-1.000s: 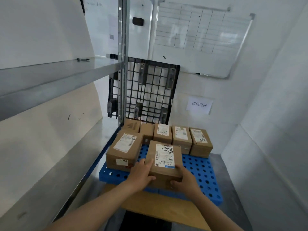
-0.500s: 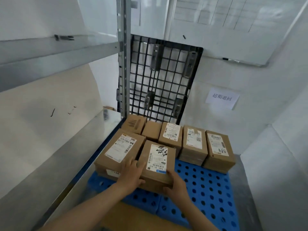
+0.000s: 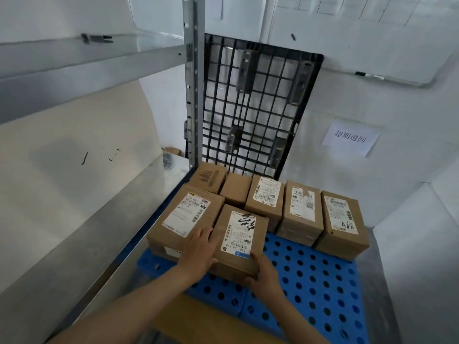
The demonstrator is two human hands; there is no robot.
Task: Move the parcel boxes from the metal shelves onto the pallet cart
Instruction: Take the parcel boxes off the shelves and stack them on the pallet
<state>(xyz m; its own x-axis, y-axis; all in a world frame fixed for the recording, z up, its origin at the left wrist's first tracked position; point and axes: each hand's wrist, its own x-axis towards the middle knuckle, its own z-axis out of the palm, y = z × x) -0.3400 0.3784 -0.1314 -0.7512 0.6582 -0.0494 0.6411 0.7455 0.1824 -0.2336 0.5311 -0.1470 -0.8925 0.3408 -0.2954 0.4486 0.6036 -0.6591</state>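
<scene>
Left hand [image 3: 198, 252] and right hand [image 3: 264, 275] grasp the parcel box [image 3: 239, 234] by its near end at lower centre, on the blue pallet cart [image 3: 310, 276], beside a larger box [image 3: 183, 217].

Brown parcel boxes [image 3: 239, 240] with white labels, blue perforated pallet cart [image 3: 313, 281], black grid pallet [image 3: 253, 105]

Parcel box [image 3: 239, 238] moved forward, set on blue pallet [image 3: 311, 278], beside larger box [image 3: 182, 216].
</scene>
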